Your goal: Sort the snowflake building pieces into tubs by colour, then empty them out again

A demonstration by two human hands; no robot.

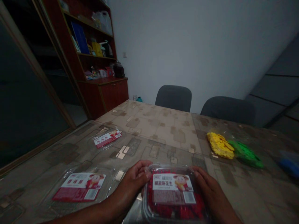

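A clear plastic container (174,213) with red contents and a white and red label stands at the near edge of the table, between my two hands. My left hand (136,177) grips its left side, thumb near the lid's rim. My right hand (207,186) is wrapped round the right side, with its fingers at the far corner. What the red pieces inside are, I cannot make out. Left of my left forearm lies a clear lid (79,186) with a similar label, and farther back is another labelled clear lid (107,139).
The patterned table (149,124) fills the foreground. On its right lie clear bags of yellow pieces (220,145), green pieces (247,154) and blue pieces (289,166). Two grey chairs (173,98) stand at the far side. A red-brown cabinet (105,93) is at the back left.
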